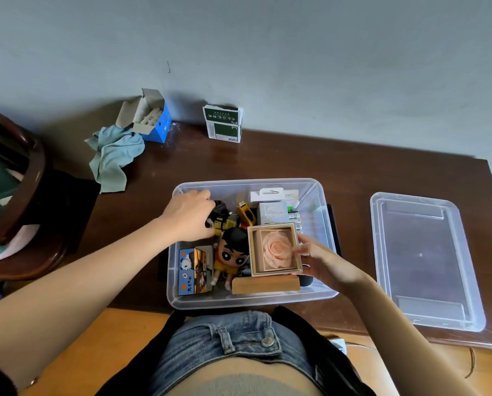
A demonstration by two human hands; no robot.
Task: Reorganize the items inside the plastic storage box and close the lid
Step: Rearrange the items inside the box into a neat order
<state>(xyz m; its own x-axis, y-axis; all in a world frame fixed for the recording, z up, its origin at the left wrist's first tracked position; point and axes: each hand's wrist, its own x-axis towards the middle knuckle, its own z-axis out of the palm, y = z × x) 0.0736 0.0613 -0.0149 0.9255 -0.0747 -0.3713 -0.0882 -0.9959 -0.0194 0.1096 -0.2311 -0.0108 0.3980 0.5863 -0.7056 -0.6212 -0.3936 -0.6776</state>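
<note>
Box: the clear plastic storage box point(179, 284) sits on the dark wooden counter point(339, 172) right before the person, open and crowded.
Lid: the lid point(427, 261) lies flat on the counter at 3 o'clock from the box, well apart from it.
Left hand: the left hand point(189, 215) reaches into the box at its 10 o'clock corner, grip curled over a black and yellow object point(222, 217); whether it truly holds it I cannot tell.
Right hand: the right hand point(324, 262) has its grip clasped on the right edge of a framed rose box point(273, 248), held above the contents.
Other contents: a cartoon figure point(229, 258), a panda-print carton point(193, 271) and a wooden block point(266, 284) toward 6 o'clock; white packets point(273, 204) at 1 o'clock.
Doing it well: likely best to clear a flat space first, then lay the rose box low so the lid can shut level.
Surface: glossy brown, a blue-green cloth point(114, 155) and two small cartons point(224, 124) at the far edge.
Room: grey wall point(267, 52) behind; a wooden chair point(24, 195) at 9 o'clock.
</note>
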